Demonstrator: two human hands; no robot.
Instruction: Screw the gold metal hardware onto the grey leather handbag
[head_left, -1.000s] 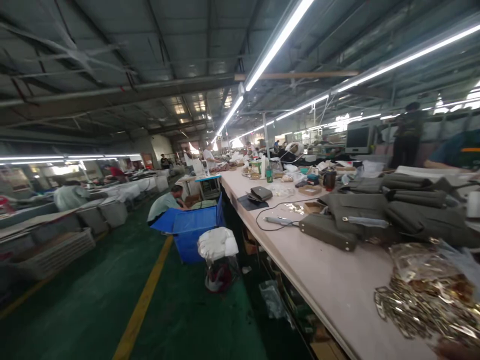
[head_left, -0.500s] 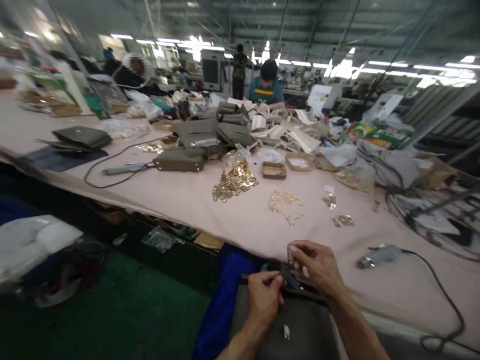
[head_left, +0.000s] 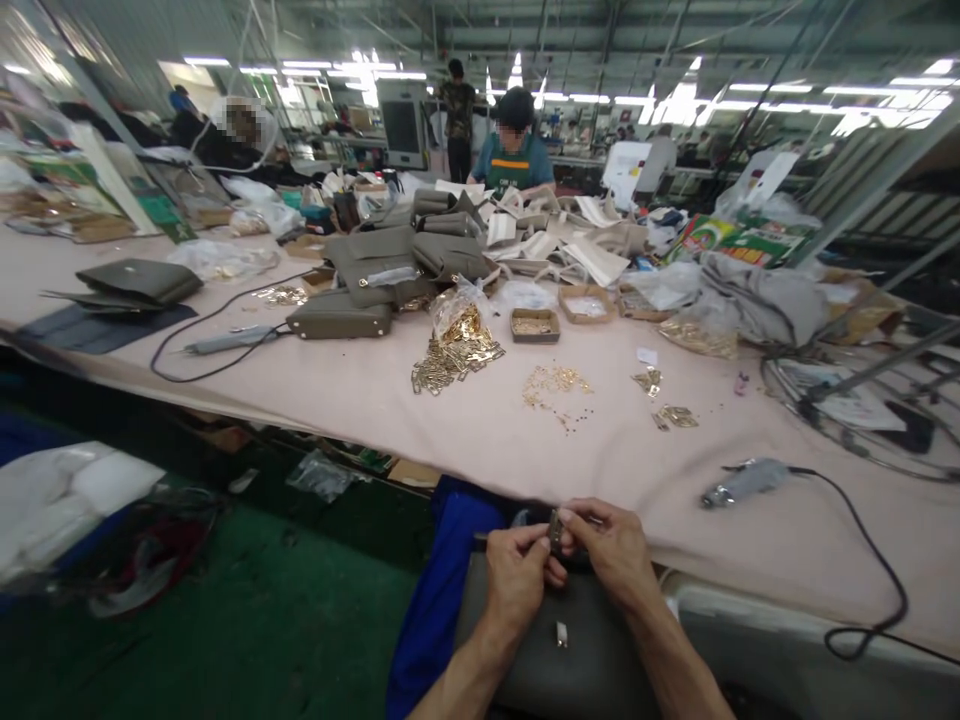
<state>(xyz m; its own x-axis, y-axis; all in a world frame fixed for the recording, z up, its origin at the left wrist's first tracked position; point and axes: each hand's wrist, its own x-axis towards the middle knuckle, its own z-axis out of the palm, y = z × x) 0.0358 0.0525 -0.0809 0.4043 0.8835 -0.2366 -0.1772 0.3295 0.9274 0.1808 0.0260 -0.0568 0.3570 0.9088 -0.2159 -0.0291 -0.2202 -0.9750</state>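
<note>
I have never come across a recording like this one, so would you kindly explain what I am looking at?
There is no robot: a camera on a person's head looks forward and down at their own bare hands. The left hand and right hand hold a small metal piece between their fingers, above a dark grey panel. On the pinkish table lie a pile of metal fittings, scattered gold-coloured bits, grey bags and, on the right, a corded tool. Another person is across the table.
</note>
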